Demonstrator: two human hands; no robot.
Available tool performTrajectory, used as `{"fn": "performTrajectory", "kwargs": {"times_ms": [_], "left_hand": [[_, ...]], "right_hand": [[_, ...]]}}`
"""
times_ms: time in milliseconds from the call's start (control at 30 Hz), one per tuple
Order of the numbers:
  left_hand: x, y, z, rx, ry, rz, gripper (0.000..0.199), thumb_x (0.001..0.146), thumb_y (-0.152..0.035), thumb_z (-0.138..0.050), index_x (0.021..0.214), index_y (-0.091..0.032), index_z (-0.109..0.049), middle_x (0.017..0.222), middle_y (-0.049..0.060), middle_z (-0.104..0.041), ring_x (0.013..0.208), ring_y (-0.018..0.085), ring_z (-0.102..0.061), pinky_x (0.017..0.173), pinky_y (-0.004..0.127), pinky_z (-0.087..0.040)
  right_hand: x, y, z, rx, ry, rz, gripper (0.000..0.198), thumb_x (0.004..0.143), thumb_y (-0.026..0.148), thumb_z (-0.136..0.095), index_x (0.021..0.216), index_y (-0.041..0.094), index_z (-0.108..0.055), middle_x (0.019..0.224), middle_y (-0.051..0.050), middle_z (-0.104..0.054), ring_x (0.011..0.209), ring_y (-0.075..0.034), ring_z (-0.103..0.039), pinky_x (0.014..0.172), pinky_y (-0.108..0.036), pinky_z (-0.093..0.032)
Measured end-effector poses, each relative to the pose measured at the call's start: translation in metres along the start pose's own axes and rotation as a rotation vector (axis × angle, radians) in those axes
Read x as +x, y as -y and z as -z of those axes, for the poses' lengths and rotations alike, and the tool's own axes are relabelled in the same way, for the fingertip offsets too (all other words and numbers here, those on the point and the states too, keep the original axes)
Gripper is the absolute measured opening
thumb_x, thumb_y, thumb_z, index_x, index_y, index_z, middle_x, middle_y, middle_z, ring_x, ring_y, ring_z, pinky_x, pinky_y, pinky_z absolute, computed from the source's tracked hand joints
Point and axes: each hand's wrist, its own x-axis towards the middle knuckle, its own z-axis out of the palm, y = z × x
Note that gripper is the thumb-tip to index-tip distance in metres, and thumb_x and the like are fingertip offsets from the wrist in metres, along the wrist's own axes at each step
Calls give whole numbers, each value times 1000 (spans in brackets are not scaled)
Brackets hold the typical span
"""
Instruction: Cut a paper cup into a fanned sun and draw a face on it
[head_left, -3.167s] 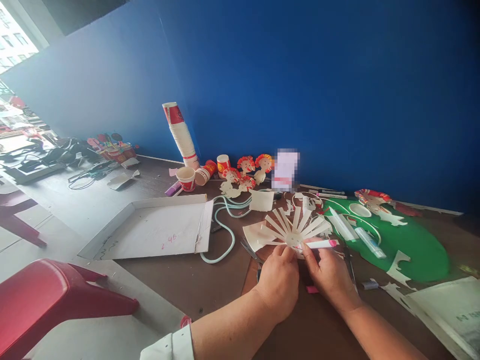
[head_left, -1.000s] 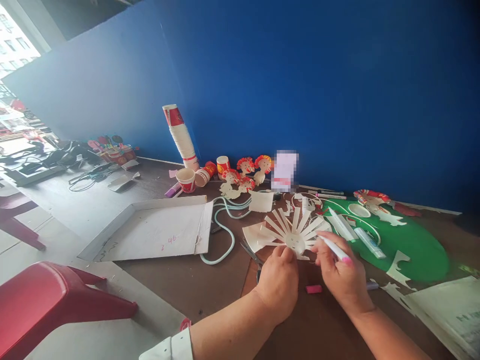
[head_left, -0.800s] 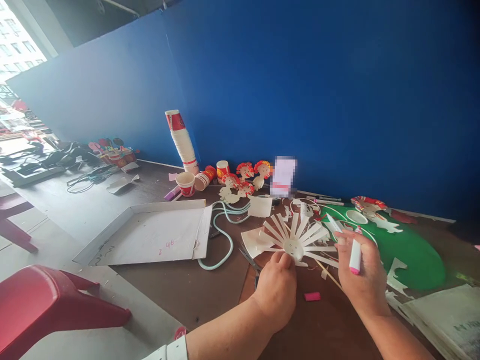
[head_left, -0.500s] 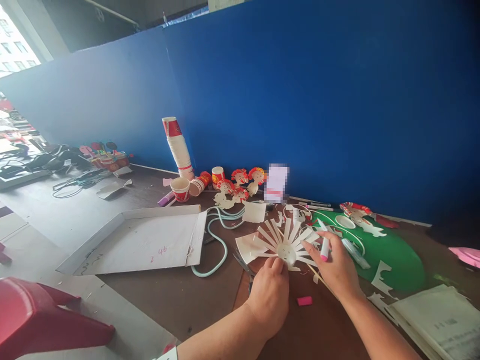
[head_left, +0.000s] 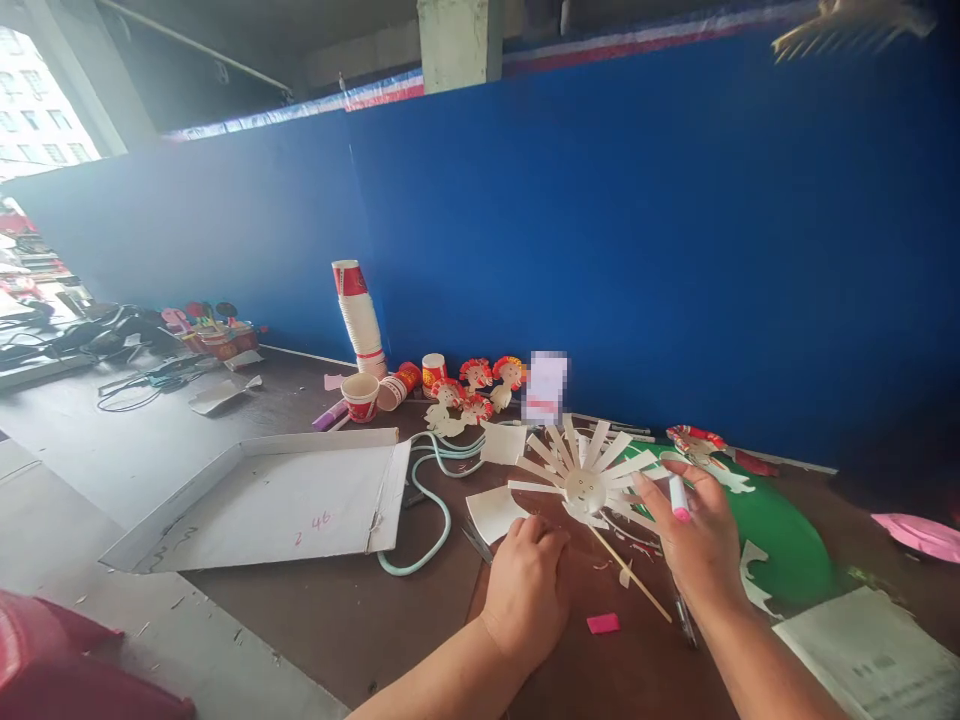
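A white paper-cup cutout (head_left: 585, 490), its strips fanned out round a drawn face, stands tilted above the table. My right hand (head_left: 697, 540) grips a white marker (head_left: 677, 492) with a pink end, and its thumb and fingers are at the cutout's right strips. My left hand (head_left: 527, 590) is curled closed just below and left of the cutout, apart from it; its fingertips are hidden. Below the cutout lies a thin wooden stick (head_left: 634, 575). The pink marker cap (head_left: 603, 623) rests between my hands. Scissors (head_left: 477, 542) lie beyond my left hand, partly covered.
A shallow white box lid (head_left: 300, 500) lies at left. Stacked paper cups (head_left: 360, 325) and several red-maned cutouts (head_left: 476, 375) stand along the blue partition (head_left: 600, 230). A green round mat (head_left: 787, 530) is at right, and a red stool (head_left: 67, 660) at lower left.
My left hand has let go of the cutout and drawn slightly down and left. My right hand, still with the marker, has moved right, and the cutout has tilted and shifted slightly right.
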Motion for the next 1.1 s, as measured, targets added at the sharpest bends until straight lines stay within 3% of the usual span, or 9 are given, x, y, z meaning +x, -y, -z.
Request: {"fn": "performTrajectory", "kwargs": {"times_ms": [100, 233, 367, 400, 433, 633, 800, 1000, 1100], "left_hand": [[10, 3, 0, -215, -9, 191, 24, 88, -26, -44, 83, -20, -67, 84, 6, -62, 80, 21, -57, 74, 33, -44], [30, 2, -6, -763, 114, 581, 22, 85, -31, -51, 88, -15, -66, 69, 3, -60, 58, 15, -54, 60, 28, -43], [52, -9, -9, -1279, 97, 665, 6, 77, -18, -64, 77, -12, -65, 69, 4, -60, 65, 12, -55, 71, 25, -45], [57, -13, -9, -1390, 61, 757, 2, 75, -12, -65, 76, -11, -64, 71, 5, -61, 67, 12, -56, 73, 25, -46], [61, -15, -10, -1426, 51, 778, 2, 77, -11, -63, 79, -11, -63, 75, 6, -61, 68, 12, -57, 74, 25, -47], [82, -17, -17, -1666, 11, 786, 4, 80, -6, -58, 80, -8, -61, 80, 9, -63, 66, 11, -59, 66, 21, -50], [93, -4, -25, -1735, 20, 748, 3, 79, -6, -59, 80, -7, -62, 80, 8, -63, 65, 10, -59, 66, 20, -52], [99, 17, -41, -1775, 47, 723, 5, 80, -9, -59, 82, -9, -64, 83, 8, -65, 68, 9, -59, 74, 22, -52], [100, 24, -44, -1774, 83, 684, 4, 80, -10, -61, 82, -11, -65, 83, 7, -65, 70, 11, -59, 78, 25, -51]], "right_hand": [[3, 11, 2, -41, -37, 35, 52, 62, 51, -71, 102, 20, -58, 75, -3, -67, 62, -21, -61, 61, -33, -47], [5, 19, 3, -63, -59, 60, 51, 61, 53, -69, 98, 20, -57, 77, -4, -66, 62, -21, -61, 60, -32, -45], [7, 19, 2, -81, -112, 100, 51, 60, 53, -69, 97, 19, -58, 80, -6, -67, 67, -23, -63, 62, -34, -47], [7, 17, 1, -66, -112, 104, 51, 61, 53, -69, 98, 19, -58, 80, -6, -67, 67, -23, -64, 63, -34, -47], [8, 16, -1, -56, -112, 106, 51, 62, 52, -70, 99, 19, -58, 80, -7, -68, 67, -23, -64, 63, -34, -48], [6, 9, -6, 30, -140, 214, 55, 68, 52, -69, 109, 17, -55, 89, -9, -69, 79, -24, -66, 70, -36, -50], [4, -4, -6, 15, -273, 284, 58, 81, 58, -54, 118, 14, -49, 103, -16, -66, 97, -29, -63, 83, -44, -48], [7, -42, -11, -55, -200, 204, 60, 85, 60, -44, 123, 14, -45, 100, -16, -65, 92, -29, -63, 80, -46, -48], [7, -49, -16, -76, -154, 261, 55, 85, 59, -44, 117, 15, -49, 97, -13, -65, 91, -28, -62, 79, -44, -48]]}}
